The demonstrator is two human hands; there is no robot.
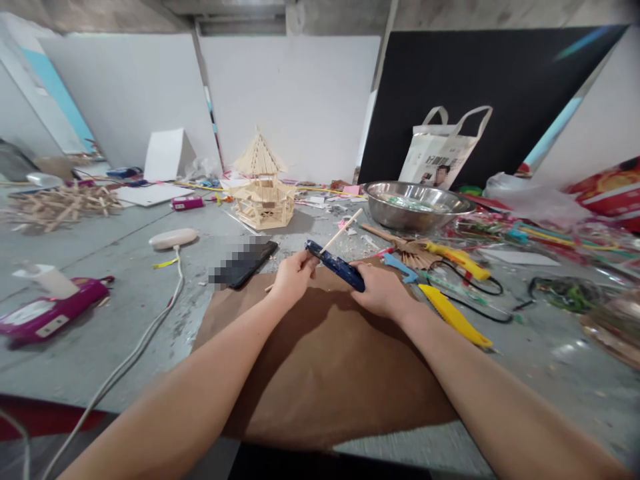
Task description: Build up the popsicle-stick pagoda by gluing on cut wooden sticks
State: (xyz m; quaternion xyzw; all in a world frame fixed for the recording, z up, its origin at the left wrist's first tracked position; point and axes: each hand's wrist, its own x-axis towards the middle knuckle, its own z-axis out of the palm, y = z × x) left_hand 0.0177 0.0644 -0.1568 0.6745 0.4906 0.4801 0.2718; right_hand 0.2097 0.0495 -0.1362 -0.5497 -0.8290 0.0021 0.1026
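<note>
My left hand (295,275) is closed around a thin pale wooden stick (343,230), which slants up to the right past the fingers. My right hand (383,288) grips a dark blue utility knife (337,265), its front end lying across the stick close to my left fingertips. The blade itself is too small to make out. Both hands are above a brown sheet (330,373) on the grey table. Beyond them stands a small pavilion model (263,193) built of wooden sticks, with a pointed roof.
A black phone (245,263) lies left of my hands. To the right are a yellow-handled tool (455,317), a yellow glue gun (457,260) and a blue tool (401,268). A metal basin (417,207) stands behind. Stick piles (65,203) and a purple power strip (55,303) are left.
</note>
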